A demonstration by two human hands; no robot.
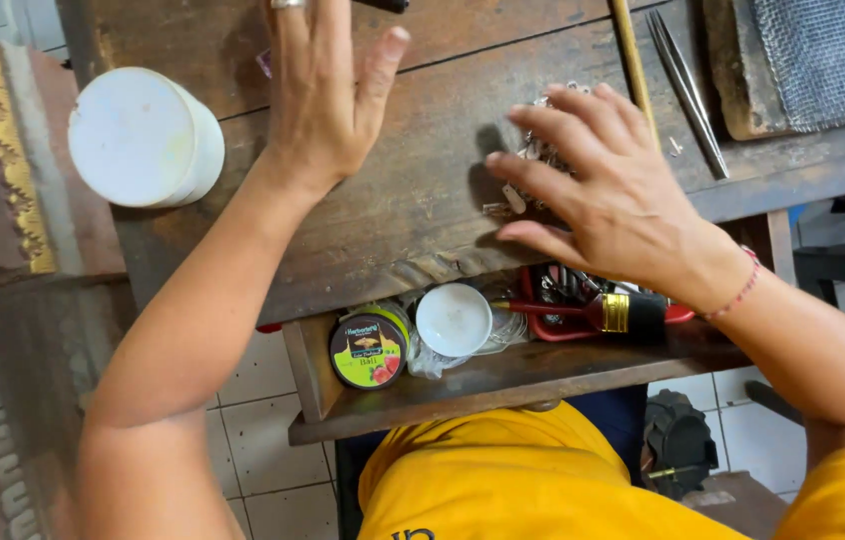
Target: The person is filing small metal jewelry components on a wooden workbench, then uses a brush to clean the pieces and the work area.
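Metal bits (533, 165) lie under my right hand (613, 200), fingers spread flat; my left hand (328, 105) hovers open, holding nothing. A careless sweep could knock bits off the counter (413, 215) into the drawer (503, 380).

Qty by kind: hands x2, left hand (328, 95) at 12 o'clock, right hand (608, 195) at 2. White cylinder (143, 137) x1 at 10. Tweezers (688, 88) x1 at 1. Round tins x2 at 6: green-label tin (370, 350), white-lid tin (454, 320).

Worn matt wood bench (413, 200), shiny metal tweezers (688, 90)
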